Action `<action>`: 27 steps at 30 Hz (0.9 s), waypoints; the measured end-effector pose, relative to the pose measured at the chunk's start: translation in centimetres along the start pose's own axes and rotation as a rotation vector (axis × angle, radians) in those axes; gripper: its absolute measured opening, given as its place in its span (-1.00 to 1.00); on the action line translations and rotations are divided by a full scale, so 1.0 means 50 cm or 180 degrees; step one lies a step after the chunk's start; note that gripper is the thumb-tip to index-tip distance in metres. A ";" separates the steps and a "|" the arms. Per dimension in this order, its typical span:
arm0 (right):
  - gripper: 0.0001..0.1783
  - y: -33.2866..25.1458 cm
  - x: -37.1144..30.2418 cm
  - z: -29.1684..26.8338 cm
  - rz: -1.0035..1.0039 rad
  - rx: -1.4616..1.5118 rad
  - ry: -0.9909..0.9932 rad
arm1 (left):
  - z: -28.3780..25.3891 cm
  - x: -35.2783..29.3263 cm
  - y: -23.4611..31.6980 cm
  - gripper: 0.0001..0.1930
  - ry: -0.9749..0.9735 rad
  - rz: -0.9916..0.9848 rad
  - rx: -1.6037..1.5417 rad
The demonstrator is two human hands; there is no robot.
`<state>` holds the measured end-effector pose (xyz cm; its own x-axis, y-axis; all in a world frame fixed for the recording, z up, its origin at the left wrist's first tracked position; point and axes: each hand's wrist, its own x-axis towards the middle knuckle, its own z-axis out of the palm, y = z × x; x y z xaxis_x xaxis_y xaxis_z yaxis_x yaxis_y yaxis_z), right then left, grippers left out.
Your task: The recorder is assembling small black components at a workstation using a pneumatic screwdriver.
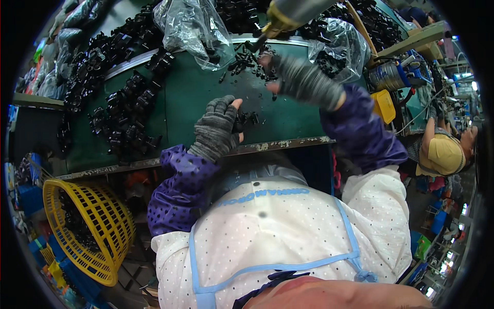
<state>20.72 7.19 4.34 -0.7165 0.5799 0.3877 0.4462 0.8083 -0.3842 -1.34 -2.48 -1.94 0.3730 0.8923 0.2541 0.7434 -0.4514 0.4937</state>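
My left hand point(216, 126), in a grey knitted glove with bare fingertips, rests near the front of the green worktable point(188, 95). Its fingers curl around a small black plastic part point(250, 118), which shows partly beyond the fingertips. My right hand point(306, 80), gloved the same way, is smeared by motion over the table. Its fingertips are beside a loose pile of tiny black pieces point(244, 64); whether it holds one is too blurred to tell. Above that pile hangs a power screwdriver point(288, 18), its dark tip pointing down toward the table.
Black plastic parts point(131, 116) lie heaped on the left. Clear plastic bags point(193, 31) sit at the back, with more black parts around them. A yellow basket point(110, 226) stands at the lower left. A yellow container point(384, 106) is on the right, and another person point(443, 154) is beyond.
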 end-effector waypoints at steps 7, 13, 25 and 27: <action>-0.74 0.011 -0.107 0.115 0.0785 -0.1809 -0.1238 | 0.001 -0.005 0.016 -0.49 0.0503 0.0074 -0.0386; -0.78 -0.037 -0.038 0.077 0.2638 0.4292 -0.0617 | 0.015 -0.010 0.021 -0.56 0.0828 0.0072 -0.0375; -0.77 -0.041 -0.030 0.089 0.1965 0.2971 -0.0563 | 0.013 -0.005 0.027 -0.55 0.0838 0.0294 -0.0015; -0.79 -0.025 -0.020 0.096 0.1874 0.2680 -0.0655 | 0.010 -0.004 0.031 -0.55 0.0837 0.0272 0.0049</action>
<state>18.29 5.09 0.41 -0.6200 0.7661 -0.1696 0.2931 0.0256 -0.9557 0.00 -3.36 -1.63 0.2794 0.8182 0.5025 0.7244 -0.5231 0.4490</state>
